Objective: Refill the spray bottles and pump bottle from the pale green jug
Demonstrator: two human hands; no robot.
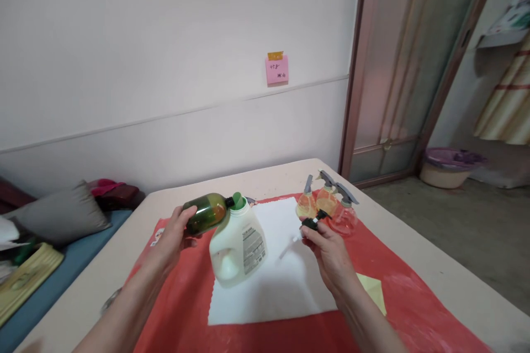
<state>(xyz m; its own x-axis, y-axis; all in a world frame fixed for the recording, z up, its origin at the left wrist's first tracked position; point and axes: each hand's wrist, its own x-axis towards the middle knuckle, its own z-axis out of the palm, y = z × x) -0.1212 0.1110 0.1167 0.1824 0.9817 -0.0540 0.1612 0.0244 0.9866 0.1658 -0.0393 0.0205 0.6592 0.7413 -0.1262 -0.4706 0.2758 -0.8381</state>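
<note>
My left hand (182, 230) is wrapped round a dark green pump bottle (208, 214), which lies tilted nearly on its side. The bottle's black neck touches the green mouth of a large pale jug (238, 242) with a handle and a printed label. In my right hand (325, 242) a black pump head (313, 222) is pinched between thumb and fingers, its thin clear tube hanging down to the left. The jug stands on a white cloth (281, 298). Whether liquid is flowing from the bottle cannot be made out.
Three spray bottles, one yellow (305, 206), one orange (327, 201) and one red (343, 220), stand behind my right hand. Under the white cloth lies a red sheet (397, 264). A yellow paper (372, 292) sits by my right forearm. The wall closes off the back.
</note>
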